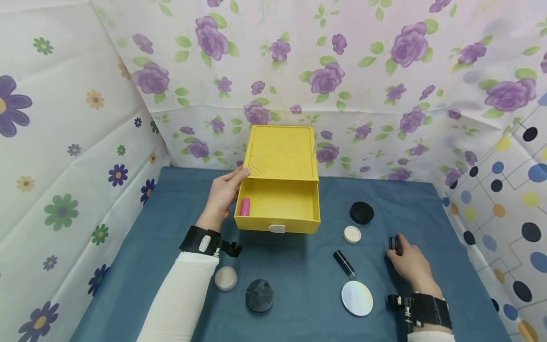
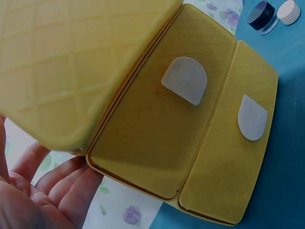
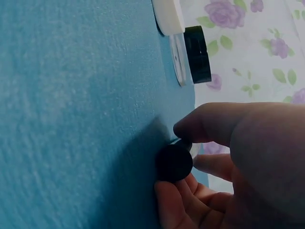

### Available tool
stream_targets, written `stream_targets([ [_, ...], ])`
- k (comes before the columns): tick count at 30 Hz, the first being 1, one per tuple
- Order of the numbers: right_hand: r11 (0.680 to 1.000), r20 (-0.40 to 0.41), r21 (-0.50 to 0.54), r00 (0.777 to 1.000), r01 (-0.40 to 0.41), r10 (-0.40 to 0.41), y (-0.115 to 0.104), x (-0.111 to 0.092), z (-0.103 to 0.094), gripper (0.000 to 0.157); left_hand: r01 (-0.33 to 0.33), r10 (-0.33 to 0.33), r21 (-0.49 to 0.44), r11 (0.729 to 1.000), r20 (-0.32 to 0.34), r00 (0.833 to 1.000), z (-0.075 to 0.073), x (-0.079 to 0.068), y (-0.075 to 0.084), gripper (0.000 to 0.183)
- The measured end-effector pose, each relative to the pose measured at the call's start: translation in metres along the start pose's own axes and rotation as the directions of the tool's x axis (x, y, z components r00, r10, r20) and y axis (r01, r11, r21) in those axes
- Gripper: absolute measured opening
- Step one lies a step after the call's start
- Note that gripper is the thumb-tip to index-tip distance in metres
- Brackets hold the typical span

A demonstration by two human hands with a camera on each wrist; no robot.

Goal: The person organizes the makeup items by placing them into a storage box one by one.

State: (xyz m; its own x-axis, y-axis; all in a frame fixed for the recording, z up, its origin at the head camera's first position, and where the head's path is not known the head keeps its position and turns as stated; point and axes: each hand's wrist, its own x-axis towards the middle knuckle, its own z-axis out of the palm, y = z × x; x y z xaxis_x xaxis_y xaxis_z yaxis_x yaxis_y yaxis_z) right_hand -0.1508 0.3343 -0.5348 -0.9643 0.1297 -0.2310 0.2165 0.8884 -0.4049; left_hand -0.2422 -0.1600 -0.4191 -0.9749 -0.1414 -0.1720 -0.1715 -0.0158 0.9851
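A yellow box with drawers [image 1: 282,152] stands at the back of the table, its top drawer [image 1: 279,223] pulled out. A small pink tube [image 1: 245,207] lies in that drawer's left corner. My left hand [image 1: 225,194] rests on the box's left side, with fingertips at the upper edge. Two lower drawers with white tabs [image 2: 186,80] show pushed in, in the left wrist view. At the right of the table, my right hand [image 1: 411,263] pinches a short black tube [image 3: 175,162] between thumb and fingers, close over the cloth; its round end faces the wrist camera.
Right of the box lie a black round jar [image 1: 361,213], a small white-topped jar [image 1: 352,234], a black tube with a clear end [image 1: 344,264] and a round, shiny white disc [image 1: 357,298]. A pale jar [image 1: 225,278] and a dark round compact [image 1: 259,295] sit in front.
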Motion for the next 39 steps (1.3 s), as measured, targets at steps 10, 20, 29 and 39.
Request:
stream_targets([
  [10, 1.0, -0.038, -0.005, 0.999, -0.023, 0.023, -0.005, -0.003, 0.004, 0.072, -0.004, 0.004, 0.001, 1.0, 0.005, 1.0, 0.0, 0.0, -0.001, 0.078],
  [20, 0.999, -0.081, -0.002, 0.996, -0.04, 0.04, -0.003, -0.003, 0.01, 0.067, -0.015, 0.014, -0.009, 1.0, -0.009, 1.0, 0.002, -0.001, -0.002, 0.077],
  [29, 0.999, -0.148, 0.032, 0.988, -0.032, 0.037, 0.005, -0.004, 0.01, 0.061, -0.024, 0.024, -0.006, 1.0, -0.002, 1.0, 0.001, -0.001, 0.0, 0.076],
  [39, 0.989, -0.202, 0.132, 0.975, -0.066, 0.092, 0.01, -0.007, 0.013, 0.056, -0.013, 0.013, -0.004, 1.0, 0.004, 1.0, -0.001, -0.001, 0.002, 0.074],
])
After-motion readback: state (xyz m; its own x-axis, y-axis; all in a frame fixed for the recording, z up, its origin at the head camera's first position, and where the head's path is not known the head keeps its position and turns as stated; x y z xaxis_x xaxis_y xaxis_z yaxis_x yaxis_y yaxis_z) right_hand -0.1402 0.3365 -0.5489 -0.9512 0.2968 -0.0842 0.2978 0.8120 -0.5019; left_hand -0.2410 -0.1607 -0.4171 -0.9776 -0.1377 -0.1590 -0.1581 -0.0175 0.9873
